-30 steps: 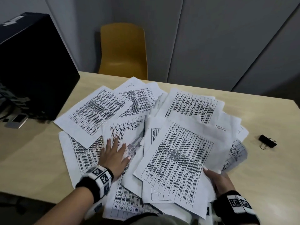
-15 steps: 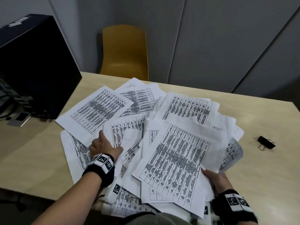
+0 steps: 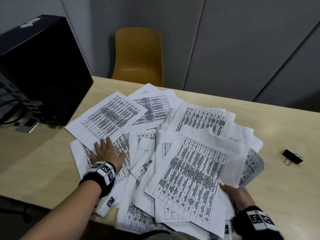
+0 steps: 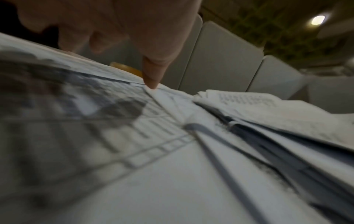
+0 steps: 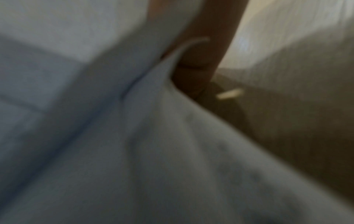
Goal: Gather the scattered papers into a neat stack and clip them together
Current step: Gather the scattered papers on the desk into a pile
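Observation:
Several white printed sheets [image 3: 190,170] lie fanned over the light wooden table [image 3: 43,161], some hanging over its near edge. My left hand [image 3: 107,153] lies flat with spread fingers on the left-hand sheets, below the corner of a tilted page [image 3: 107,116]. In the left wrist view a fingertip [image 4: 153,84] touches the blurred paper [image 4: 172,166]. My right hand [image 3: 233,193] grips the pile's right near part, thumb on top, and the sheets bend upward beside it. A finger [image 5: 197,68] shows behind the paper [image 5: 134,136] in the right wrist view. A black binder clip [image 3: 292,156] lies alone to the right.
A large black box [image 3: 39,70] stands at the table's left rear, with cables and a small grey device [image 3: 27,126] beside it. A yellow chair [image 3: 138,56] stands behind the table against grey wall panels. Bare tabletop shows left of the pile and around the clip.
My left hand has left the middle sheets, curled briefly, moved left and now lies flat again with spread fingers. The middle sheets have shifted a little. The right hand keeps its hold.

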The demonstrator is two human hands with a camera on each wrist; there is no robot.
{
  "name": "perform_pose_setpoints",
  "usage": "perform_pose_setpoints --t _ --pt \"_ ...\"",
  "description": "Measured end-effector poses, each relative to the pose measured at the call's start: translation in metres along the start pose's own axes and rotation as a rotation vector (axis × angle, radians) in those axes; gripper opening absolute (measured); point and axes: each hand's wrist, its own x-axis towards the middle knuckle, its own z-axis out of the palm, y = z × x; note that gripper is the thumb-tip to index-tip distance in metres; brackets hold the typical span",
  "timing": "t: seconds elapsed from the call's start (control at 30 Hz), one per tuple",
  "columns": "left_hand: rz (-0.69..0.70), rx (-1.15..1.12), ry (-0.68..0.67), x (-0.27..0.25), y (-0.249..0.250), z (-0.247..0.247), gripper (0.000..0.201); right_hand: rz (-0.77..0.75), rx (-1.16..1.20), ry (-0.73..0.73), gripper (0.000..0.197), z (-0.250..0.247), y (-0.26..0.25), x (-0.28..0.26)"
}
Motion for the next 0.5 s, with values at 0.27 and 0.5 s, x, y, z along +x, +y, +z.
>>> perform_pose_setpoints --t 0.27,0.5 --pt "0.309 0.271 -0.194 -0.074 0.007 0.016 0.076 0.000 -0.023 -0.022 0.014 0.000 -0.002 0.000" --pt "0.113 -0.236 0.213 -0.023 -0.007 0.006 0.071 0.007 -0.042 -0.008 0.012 0.000 -0.004 0.000"
